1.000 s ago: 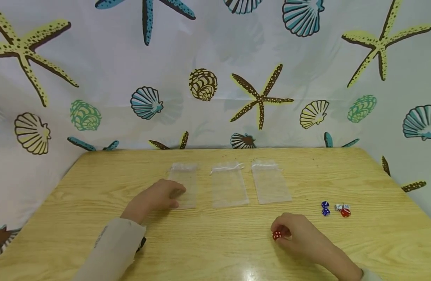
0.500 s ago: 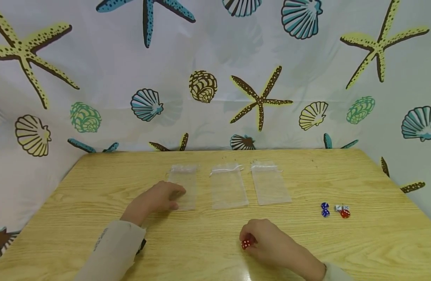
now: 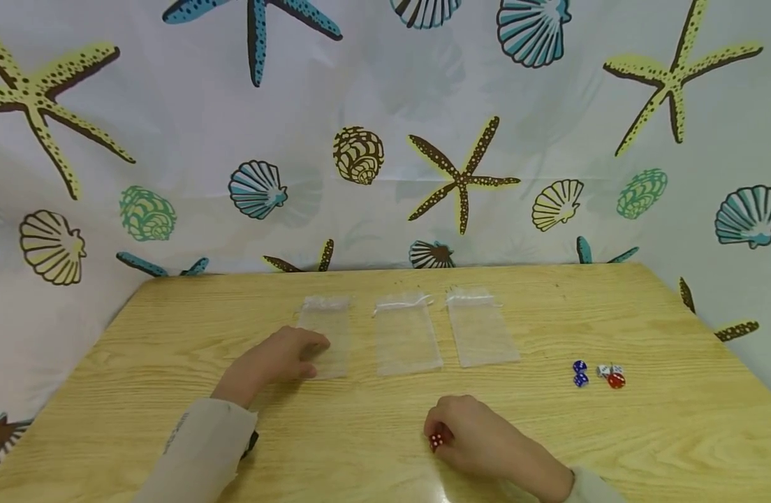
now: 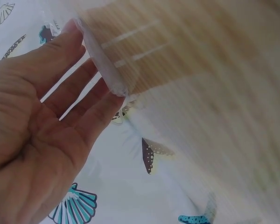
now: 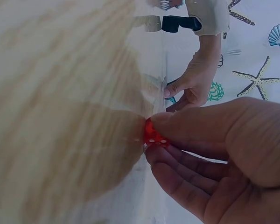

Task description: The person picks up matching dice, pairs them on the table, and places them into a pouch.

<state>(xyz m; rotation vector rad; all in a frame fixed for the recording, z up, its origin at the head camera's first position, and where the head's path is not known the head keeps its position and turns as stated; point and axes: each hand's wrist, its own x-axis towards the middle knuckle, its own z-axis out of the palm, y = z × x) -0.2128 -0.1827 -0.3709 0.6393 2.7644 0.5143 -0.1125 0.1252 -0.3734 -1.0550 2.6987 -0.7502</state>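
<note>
Red die (image 3: 436, 441): pinched in your right hand (image 3: 476, 436), likely for control; left hand (image 3: 280, 358) rests, fingers parted, on the leftmost drawstring pouch (image 3: 334, 323), presumably steadying it.

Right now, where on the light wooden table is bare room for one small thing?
The table is bare right of the blue, white and red dice, left of the left hand, and between it and the right hand, which pinches a translucent red die. Crowded: that dice group, and the three sheer white drawstring bags, the left hand over the leftmost.
</note>
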